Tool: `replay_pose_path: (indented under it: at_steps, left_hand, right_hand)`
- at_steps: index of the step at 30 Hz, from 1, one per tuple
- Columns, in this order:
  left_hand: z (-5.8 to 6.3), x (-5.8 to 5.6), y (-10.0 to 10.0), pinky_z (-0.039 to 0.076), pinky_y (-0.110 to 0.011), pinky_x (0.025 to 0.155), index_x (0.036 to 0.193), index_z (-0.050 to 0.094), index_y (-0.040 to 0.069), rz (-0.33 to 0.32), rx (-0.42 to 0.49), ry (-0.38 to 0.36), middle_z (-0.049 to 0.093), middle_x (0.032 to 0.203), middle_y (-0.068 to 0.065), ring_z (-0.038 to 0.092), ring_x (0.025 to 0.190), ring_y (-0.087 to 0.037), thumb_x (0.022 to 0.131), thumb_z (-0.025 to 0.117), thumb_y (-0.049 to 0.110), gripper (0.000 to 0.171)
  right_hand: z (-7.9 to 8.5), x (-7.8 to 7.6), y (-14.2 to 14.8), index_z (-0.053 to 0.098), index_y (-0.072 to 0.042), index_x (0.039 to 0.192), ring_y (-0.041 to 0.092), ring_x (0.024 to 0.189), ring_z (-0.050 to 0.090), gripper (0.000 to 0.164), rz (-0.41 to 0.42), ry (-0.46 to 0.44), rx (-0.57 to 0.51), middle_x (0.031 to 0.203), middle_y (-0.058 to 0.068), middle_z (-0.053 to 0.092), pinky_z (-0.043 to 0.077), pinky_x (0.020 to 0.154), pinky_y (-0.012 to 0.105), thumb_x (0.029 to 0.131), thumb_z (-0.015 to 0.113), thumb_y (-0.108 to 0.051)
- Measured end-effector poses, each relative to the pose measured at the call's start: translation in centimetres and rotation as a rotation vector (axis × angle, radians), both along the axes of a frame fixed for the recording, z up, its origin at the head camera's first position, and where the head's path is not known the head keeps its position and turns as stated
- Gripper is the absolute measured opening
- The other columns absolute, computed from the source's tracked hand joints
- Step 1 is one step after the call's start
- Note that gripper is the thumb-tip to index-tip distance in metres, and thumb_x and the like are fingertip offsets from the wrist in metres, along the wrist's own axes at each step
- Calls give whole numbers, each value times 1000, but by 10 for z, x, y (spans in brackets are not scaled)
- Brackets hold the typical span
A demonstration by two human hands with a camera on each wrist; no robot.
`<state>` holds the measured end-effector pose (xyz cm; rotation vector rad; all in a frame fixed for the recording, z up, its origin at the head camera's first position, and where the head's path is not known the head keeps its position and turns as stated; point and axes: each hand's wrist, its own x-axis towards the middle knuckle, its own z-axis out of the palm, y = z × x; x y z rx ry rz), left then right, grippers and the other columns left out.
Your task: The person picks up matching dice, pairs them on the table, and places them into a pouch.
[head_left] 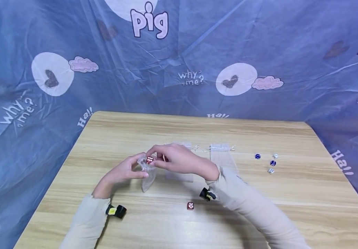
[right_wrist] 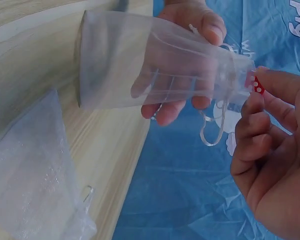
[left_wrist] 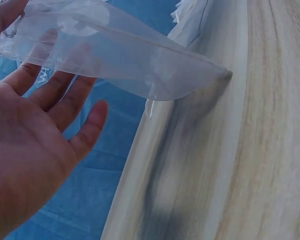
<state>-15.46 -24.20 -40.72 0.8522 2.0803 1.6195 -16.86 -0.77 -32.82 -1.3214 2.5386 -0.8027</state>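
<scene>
My left hand (head_left: pixel 122 171) holds a sheer white drawstring pouch (head_left: pixel 148 181) near its mouth. In the left wrist view, fingers lie behind the pouch (left_wrist: pixel 135 60) and the thumb is at its front, partly cut off by the frame. With thumb and forefinger, my right hand (head_left: pixel 179 158) pinches a red die (head_left: pixel 149 160) with white dots at the pouch's mouth. Seen from the right wrist, the red die (right_wrist: pixel 259 86) is partly behind the sheer rim. The pouch's body looks see-through, and its cord loop (right_wrist: pixel 212 132) hangs down.
Another red die (head_left: pixel 190 206) lies near the front of the wooden table (head_left: pixel 147 228). Two flat sheer pouches, one partly hidden (head_left: pixel 180 177) and one further right (head_left: pixel 223 157), lie behind the right arm. Blue dice (head_left: pixel 273 163) and whitish dice (head_left: pixel 271 171) sit at the right.
</scene>
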Motion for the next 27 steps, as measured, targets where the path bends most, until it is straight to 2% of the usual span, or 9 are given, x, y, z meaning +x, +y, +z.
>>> replay_pose_path:
  at_steps: [4,7,10,13,18,24,27]
  left_hand:
    - [0,1,0,25,-67,109,139,41,-6,-4,3,9,53,135,-24,48,122,5,87,68,14,62]
    - [1,1,0,27,-65,109,143,38,-5,-8,5,7,52,136,-26,49,122,3,88,68,14,65]
    - [0,1,0,28,-62,109,144,37,-4,-6,4,-2,53,136,-22,50,122,2,88,67,13,66]
    - [0,1,0,31,-61,108,141,41,-4,1,4,-10,58,132,-12,53,119,0,88,68,13,62]
    - [-2,0,1,36,-54,103,127,52,-2,-2,17,-3,63,118,1,58,109,-5,87,68,12,46]
    - [-4,0,3,33,-53,103,121,55,3,-10,7,18,65,115,5,59,108,-8,86,68,9,38]
    - [-3,1,3,34,-50,105,124,55,4,-3,-7,14,64,120,-3,58,110,-7,87,67,9,40]
  right_hand:
    - [1,1,-3,62,-19,123,1,54,41,29,5,12,9,66,-10,55,35,50,17,95,61,-27]
    - [0,0,-4,62,-20,124,1,54,42,29,-6,18,15,67,-10,55,35,49,17,95,61,-27]
    - [0,0,-4,61,-20,124,1,54,42,30,-12,13,18,68,-9,56,35,49,17,95,61,-27]
    - [-1,0,-2,61,-18,124,1,56,43,30,-13,12,15,68,-9,56,37,51,17,95,60,-27]
    - [0,2,6,62,-17,122,1,58,44,28,-27,17,-26,72,-9,59,39,55,17,95,61,-26]
    - [-1,7,25,63,-16,121,-1,62,46,28,-20,-31,-71,75,-9,59,42,58,17,94,63,-22]
    - [-3,12,36,62,-14,122,1,64,47,31,-12,-66,-58,77,-8,57,43,59,17,93,64,-23]
